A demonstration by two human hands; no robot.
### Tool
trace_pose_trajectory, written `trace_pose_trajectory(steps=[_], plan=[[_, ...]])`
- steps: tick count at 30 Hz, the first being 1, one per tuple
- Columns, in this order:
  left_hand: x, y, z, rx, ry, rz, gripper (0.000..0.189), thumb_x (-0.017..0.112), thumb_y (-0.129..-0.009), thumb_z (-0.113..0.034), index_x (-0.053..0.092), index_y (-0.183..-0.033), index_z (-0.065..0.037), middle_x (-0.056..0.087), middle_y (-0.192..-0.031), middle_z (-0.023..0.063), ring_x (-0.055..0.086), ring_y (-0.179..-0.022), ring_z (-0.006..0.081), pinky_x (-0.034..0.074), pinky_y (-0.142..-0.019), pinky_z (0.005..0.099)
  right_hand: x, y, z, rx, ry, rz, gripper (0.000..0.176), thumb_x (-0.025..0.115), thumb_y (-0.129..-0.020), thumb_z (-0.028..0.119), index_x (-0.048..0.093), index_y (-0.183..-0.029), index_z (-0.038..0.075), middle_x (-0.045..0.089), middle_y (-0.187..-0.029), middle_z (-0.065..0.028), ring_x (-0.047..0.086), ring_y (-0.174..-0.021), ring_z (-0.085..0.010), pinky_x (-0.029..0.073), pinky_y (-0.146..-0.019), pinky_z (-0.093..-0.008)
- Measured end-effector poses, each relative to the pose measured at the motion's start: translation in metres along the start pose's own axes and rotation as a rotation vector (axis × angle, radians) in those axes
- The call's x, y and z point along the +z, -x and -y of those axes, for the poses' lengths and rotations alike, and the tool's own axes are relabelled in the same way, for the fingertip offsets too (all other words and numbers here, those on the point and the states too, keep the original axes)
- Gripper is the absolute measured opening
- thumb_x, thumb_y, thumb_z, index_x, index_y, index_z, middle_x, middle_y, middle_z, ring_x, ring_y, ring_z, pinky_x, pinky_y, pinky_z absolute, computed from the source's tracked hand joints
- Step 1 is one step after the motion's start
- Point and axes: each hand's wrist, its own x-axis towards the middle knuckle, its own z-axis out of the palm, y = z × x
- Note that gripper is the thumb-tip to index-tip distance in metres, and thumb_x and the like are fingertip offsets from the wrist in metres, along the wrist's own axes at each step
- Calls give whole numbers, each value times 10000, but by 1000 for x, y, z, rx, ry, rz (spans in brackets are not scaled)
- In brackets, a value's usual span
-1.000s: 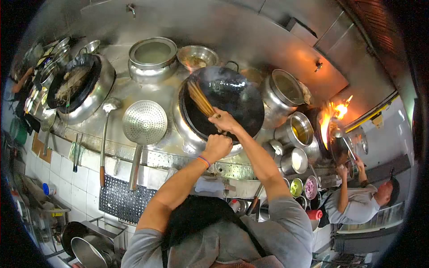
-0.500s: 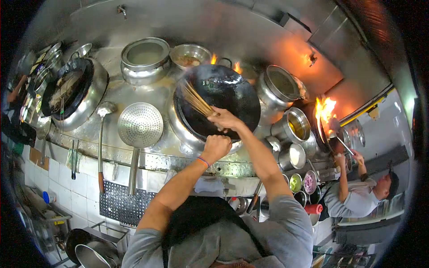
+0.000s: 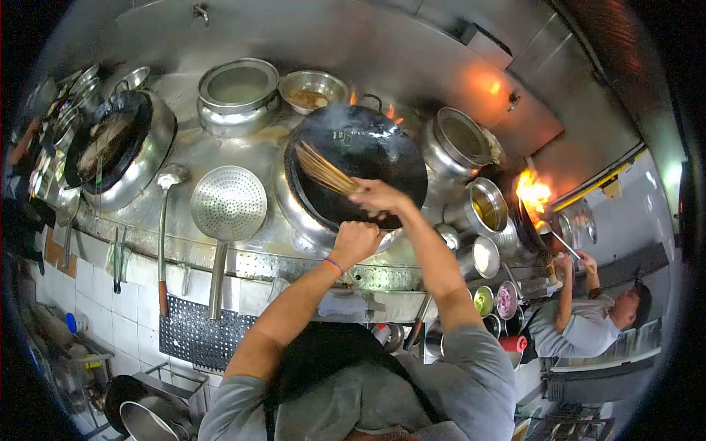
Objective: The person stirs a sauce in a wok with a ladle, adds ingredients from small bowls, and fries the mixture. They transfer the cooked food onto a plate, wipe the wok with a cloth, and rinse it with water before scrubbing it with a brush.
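Observation:
A black wok (image 3: 379, 158) sits tilted on the burner in front of me, its inner face dark and shiny with a wisp of smoke above. Gripped in my right hand (image 3: 379, 198) is a bamboo wok brush (image 3: 322, 170), its bristles spread toward the wok's left side. My left hand (image 3: 358, 242) is a closed fist at the wok's near rim; the handle it seems to hold is hidden under the fingers. Beside the wok, on the left, lies a large perforated skimmer (image 3: 229, 204), with a ladle (image 3: 172, 176) further left.
Behind stand a lidded steel pot (image 3: 239, 92) and a steel bowl (image 3: 314, 90). Another wok (image 3: 110, 140) is at far left. On the right are an oil pot (image 3: 485, 207), a white-filled container (image 3: 485, 257) and bowls of cut vegetables (image 3: 507, 300). A co-worker (image 3: 588, 323) works over a tall flame (image 3: 532, 192).
My right hand and the brush have shifted slightly right and down inside the wok. My left hand stays at the rim. The flames behind the wok are lower.

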Motion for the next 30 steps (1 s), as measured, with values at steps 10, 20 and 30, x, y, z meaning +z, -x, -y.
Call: trace_pose_trajectory(steps=[10,20,30], plan=[[0,3,-2,7,-6,28,388,582,-851,-390,671,-670,-60,649,-632,146,641,-562,315,493,-520,435,11,-44,-54,153,443,-453,537,622,-842,347,486,-1313,128,674,-892,-143,672,-770,-286,541,-562,-414],[-3,2,-1,-9,40,67,357,597,-838,-371,668,-677,-61,649,-646,156,642,-580,331,498,-555,465,-32,-10,-53,313,649,-893,564,625,-829,329,433,-1270,33,674,-932,-177,659,-877,-374,531,-744,-472],[-4,4,-1,1,3,105,353,602,-833,-378,671,-678,-68,660,-666,145,656,-601,312,509,-547,429,-20,34,-6,287,279,-15,618,658,-802,408,473,-1363,226,679,-939,-77,652,-603,-183,521,-458,-342]])
